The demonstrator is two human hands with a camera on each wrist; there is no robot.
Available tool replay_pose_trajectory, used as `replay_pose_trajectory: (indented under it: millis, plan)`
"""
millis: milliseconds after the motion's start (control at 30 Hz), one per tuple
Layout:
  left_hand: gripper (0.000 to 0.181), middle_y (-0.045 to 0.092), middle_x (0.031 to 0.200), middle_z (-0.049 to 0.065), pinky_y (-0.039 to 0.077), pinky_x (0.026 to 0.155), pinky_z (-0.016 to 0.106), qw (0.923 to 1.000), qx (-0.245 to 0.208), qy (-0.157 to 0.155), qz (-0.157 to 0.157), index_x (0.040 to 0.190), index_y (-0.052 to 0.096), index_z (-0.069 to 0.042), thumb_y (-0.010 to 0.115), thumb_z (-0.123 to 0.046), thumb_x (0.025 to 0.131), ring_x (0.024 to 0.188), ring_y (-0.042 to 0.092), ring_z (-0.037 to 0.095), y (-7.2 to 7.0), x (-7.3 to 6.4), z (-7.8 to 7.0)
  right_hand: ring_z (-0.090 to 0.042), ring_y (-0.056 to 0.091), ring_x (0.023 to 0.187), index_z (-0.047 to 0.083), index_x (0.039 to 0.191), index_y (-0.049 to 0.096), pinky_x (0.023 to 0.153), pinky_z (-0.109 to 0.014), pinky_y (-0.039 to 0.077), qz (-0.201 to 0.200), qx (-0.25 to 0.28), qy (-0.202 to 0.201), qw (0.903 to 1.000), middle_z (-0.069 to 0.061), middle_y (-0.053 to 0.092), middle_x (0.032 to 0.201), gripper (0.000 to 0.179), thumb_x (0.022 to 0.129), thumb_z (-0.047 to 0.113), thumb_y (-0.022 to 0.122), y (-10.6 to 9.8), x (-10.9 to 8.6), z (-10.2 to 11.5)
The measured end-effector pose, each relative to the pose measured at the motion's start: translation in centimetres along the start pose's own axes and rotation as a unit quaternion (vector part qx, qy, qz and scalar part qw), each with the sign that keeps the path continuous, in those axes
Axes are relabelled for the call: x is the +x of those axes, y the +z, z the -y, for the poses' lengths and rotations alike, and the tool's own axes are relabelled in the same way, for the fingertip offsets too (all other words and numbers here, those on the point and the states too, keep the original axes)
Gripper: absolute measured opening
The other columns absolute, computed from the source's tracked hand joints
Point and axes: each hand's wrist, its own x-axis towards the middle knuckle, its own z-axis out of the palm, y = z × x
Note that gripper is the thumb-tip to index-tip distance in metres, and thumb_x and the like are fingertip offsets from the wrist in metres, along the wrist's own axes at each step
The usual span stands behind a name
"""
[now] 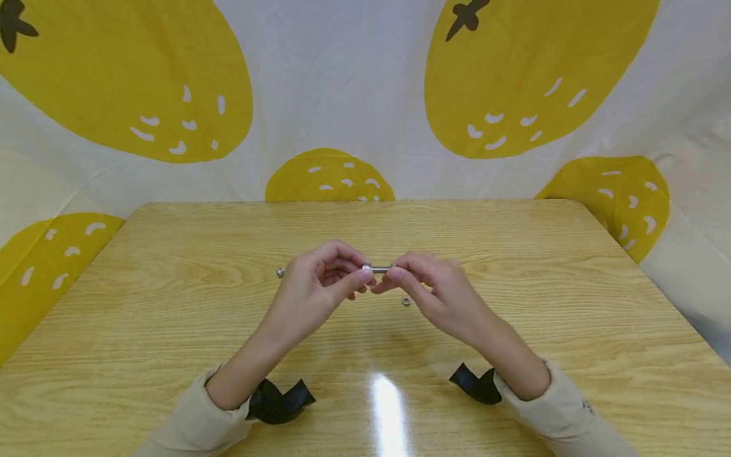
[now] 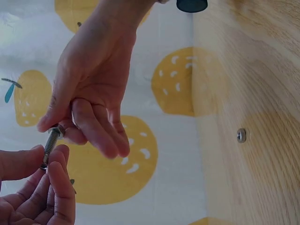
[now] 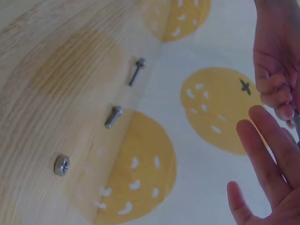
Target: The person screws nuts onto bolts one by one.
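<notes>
Above the table, a metal bolt (image 1: pixel 379 270) spans the gap between both hands. My left hand (image 1: pixel 308 285) pinches its left end between thumb and fingertips. My right hand (image 1: pixel 442 295) pinches a nut (image 2: pixel 58 130) at the other end of the bolt, between thumb and index finger. In the left wrist view the bolt's threads (image 2: pixel 50 143) show between the two hands, partly covered by fingertips. The right hand's other fingers (image 3: pixel 269 173) are spread away from the bolt in the right wrist view.
On the wooden table (image 1: pixel 171 355) lies a loose nut (image 1: pixel 406 301) below the right hand. Two more bolts lie apart in the right wrist view, one thin bolt (image 3: pixel 136 71) and one thicker bolt (image 3: pixel 113 116). A patterned cloth (image 1: pixel 342 95) hangs behind the table.
</notes>
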Motion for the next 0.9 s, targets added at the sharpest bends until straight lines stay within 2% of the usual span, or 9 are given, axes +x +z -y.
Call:
replay_pose_trajectory:
  millis: [167,267,367,433,467,533,633,767,900]
  plan:
    - [0.009,0.068,0.083,0.006,0.054,0.062,0.029,0.9999,0.012,0.005,0.001,0.094,0.063,-0.008,0.066,-0.012,0.087,0.069,0.064,0.014,0.10,-0.04,-0.08,-0.010,0.055,0.079,0.020,0.073,0.067,0.069,-0.029,0.039,0.012,-0.016,0.068,0.9975,0.014,0.068,0.071,0.044,0.102,0.030,0.035,0.11,0.08,0.32]
    - [0.009,0.069,0.082,0.006,0.054,0.061,0.029,0.9998,0.019,0.005,-0.001,0.093,0.062,-0.008,0.066,-0.012,0.086,0.068,0.064,0.014,0.16,0.00,-0.01,-0.012,0.058,0.085,0.018,0.084,0.068,0.073,-0.031,0.040,0.018,-0.020,0.077,0.9967,0.011,0.069,0.077,0.040,0.100,0.037,0.037,-0.20,0.06,0.32]
    - [0.009,0.068,0.081,0.006,0.053,0.060,0.028,0.9997,0.024,0.006,-0.004,0.094,0.063,-0.007,0.066,-0.012,0.087,0.067,0.064,0.014,0.12,0.01,0.06,-0.013,0.062,0.095,0.012,0.108,0.062,0.079,-0.032,0.047,0.010,-0.009,0.051,0.9986,0.005,0.070,0.092,0.024,0.094,0.030,0.055,-0.57,0.01,0.30]
    - [0.009,0.069,0.081,0.005,0.053,0.059,0.028,0.9997,0.023,0.004,-0.005,0.094,0.063,-0.007,0.065,-0.012,0.087,0.068,0.063,0.014,0.05,0.02,0.08,-0.014,0.063,0.098,0.008,0.115,0.056,0.082,-0.033,0.050,-0.004,-0.003,0.019,0.9998,0.001,0.069,0.100,0.032,0.087,0.018,0.066,-0.73,-0.05,0.28]
    - [0.009,0.069,0.081,0.006,0.053,0.059,0.029,0.9998,0.020,0.003,-0.005,0.094,0.063,-0.007,0.065,-0.012,0.087,0.068,0.063,0.015,0.02,0.03,0.09,-0.014,0.063,0.099,0.007,0.115,0.056,0.081,-0.033,0.052,-0.013,-0.006,0.005,0.9999,0.000,0.068,0.101,0.034,0.084,0.013,0.069,-0.76,-0.07,0.28]
    - [0.009,0.069,0.081,0.006,0.053,0.060,0.029,0.9999,0.016,-0.003,-0.004,0.094,0.063,-0.008,0.065,-0.013,0.087,0.068,0.063,0.015,-0.05,0.04,0.08,-0.013,0.061,0.099,0.005,0.110,0.058,0.088,-0.034,0.050,-0.027,-0.016,-0.023,0.9992,-0.001,0.067,0.102,0.032,0.081,0.005,0.071,-0.79,-0.10,0.21]
    - [0.009,0.070,0.082,0.007,0.053,0.061,0.029,0.9999,0.011,-0.006,-0.001,0.094,0.063,-0.008,0.065,-0.013,0.087,0.069,0.064,0.016,-0.13,0.03,0.06,-0.014,0.060,0.097,0.005,0.102,0.061,0.084,-0.032,0.052,-0.039,-0.036,-0.049,0.9974,-0.001,0.067,0.098,0.026,0.079,0.000,0.070,-0.74,-0.12,0.06]
    - [0.009,0.069,0.083,0.005,0.053,0.062,0.029,0.9999,0.011,-0.004,0.002,0.094,0.062,-0.008,0.066,-0.013,0.087,0.070,0.064,0.015,-0.15,-0.04,0.00,-0.016,0.060,0.094,0.005,0.099,0.062,0.079,-0.030,0.053,-0.042,-0.045,-0.069,0.9957,-0.001,0.067,0.095,0.021,0.080,0.001,0.069,-0.72,-0.12,-0.19]
    - [0.010,0.069,0.083,0.005,0.054,0.062,0.029,0.9998,0.016,0.010,0.003,0.094,0.062,-0.008,0.066,-0.013,0.086,0.070,0.064,0.013,-0.09,-0.10,-0.02,-0.016,0.059,0.090,0.006,0.098,0.064,0.072,-0.027,0.050,-0.030,-0.038,-0.071,0.9963,-0.001,0.070,0.091,0.011,0.087,0.009,0.063,-0.76,-0.17,-0.26]
